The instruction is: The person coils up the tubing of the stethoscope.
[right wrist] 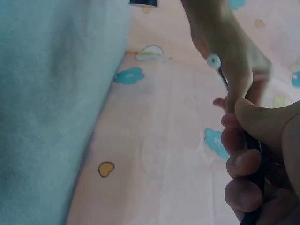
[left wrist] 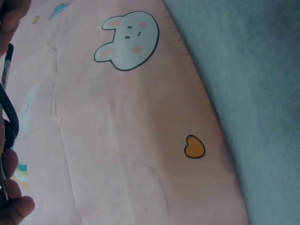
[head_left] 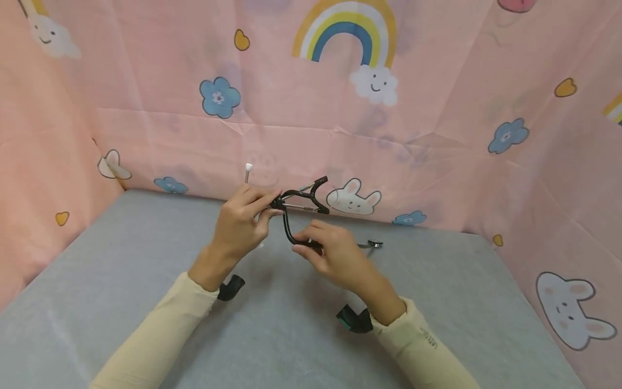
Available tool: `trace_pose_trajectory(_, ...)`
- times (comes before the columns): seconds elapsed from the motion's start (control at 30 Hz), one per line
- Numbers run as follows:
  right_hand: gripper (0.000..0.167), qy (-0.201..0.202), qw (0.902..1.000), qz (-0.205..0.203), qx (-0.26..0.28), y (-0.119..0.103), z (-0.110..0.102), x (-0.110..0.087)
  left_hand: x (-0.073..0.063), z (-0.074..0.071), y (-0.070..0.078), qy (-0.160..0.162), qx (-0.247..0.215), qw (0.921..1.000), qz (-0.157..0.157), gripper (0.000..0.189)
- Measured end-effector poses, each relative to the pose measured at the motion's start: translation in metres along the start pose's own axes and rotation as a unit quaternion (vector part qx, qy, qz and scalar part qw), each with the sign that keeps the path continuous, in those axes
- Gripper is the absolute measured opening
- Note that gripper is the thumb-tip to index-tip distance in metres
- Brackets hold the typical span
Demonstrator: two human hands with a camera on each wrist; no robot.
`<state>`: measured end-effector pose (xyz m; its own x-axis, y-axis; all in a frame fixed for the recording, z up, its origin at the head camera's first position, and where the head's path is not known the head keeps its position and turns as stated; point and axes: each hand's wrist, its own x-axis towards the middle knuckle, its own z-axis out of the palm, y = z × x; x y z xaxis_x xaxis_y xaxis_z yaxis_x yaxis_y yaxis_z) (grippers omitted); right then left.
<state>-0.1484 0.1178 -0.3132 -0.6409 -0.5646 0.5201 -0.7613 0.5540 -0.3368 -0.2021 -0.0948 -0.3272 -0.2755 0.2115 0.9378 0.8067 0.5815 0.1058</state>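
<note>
A black stethoscope (head_left: 288,227) is held up above the table between both hands. My left hand (head_left: 239,220) pinches it near where the metal ear tubes meet the black tubing. One ear tube, with a white ear tip (head_left: 249,167), sticks up behind that hand. Looped black tubing (head_left: 316,194) extends to the right of the left fingers. My right hand (head_left: 335,253) grips the tubing lower down, and the right wrist view shows its fingers (right wrist: 243,164) curled round the tube. The metal chest piece (head_left: 374,243) pokes out beyond the right hand.
A grey table (head_left: 121,302) lies beneath the hands. Pink printed cloth (head_left: 160,70) hangs along its back and sides. Black wrist-worn pieces (head_left: 355,319) sit under both wrists.
</note>
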Motion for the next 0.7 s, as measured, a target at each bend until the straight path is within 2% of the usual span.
trace_pose_trajectory(0.1, 0.016, 0.008, 0.9996, -0.022, -0.018, -0.003, 0.002, 0.0, -0.003, 0.004, 0.002, -0.013, 0.02, 0.9997, -0.001, 0.029)
trace_pose_trajectory(0.2, 0.017, 0.022, 0.9988, -0.028, -0.033, -0.003, 0.001, -0.001, -0.005, 0.006, 0.004, -0.04, 0.047, 0.998, 0.014, 0.026)
trace_pose_trajectory(0.3, 0.014, 0.043, 0.9978, -0.027, -0.042, 0.0, -0.003, -0.001, -0.005, 0.008, 0.008, -0.086, 0.076, 0.9924, 0.042, 0.024)
trace_pose_trajectory(0.4, 0.01, 0.075, 0.9961, -0.016, -0.044, 0.005, -0.008, 0.0, -0.006, 0.012, 0.013, -0.138, 0.096, 0.9826, 0.08, 0.023)
trace_pose_trajectory(0.53, 0.007, 0.109, 0.9936, -0.002, -0.027, 0.012, -0.014, 0.001, -0.006, 0.015, 0.018, -0.168, 0.084, 0.9731, 0.134, 0.023)
trace_pose_trajectory(0.7, 0.005, 0.113, 0.9934, 0.021, -0.001, 0.015, -0.02, 0.0, -0.005, 0.016, 0.02, -0.167, 0.038, 0.9709, 0.167, 0.037)
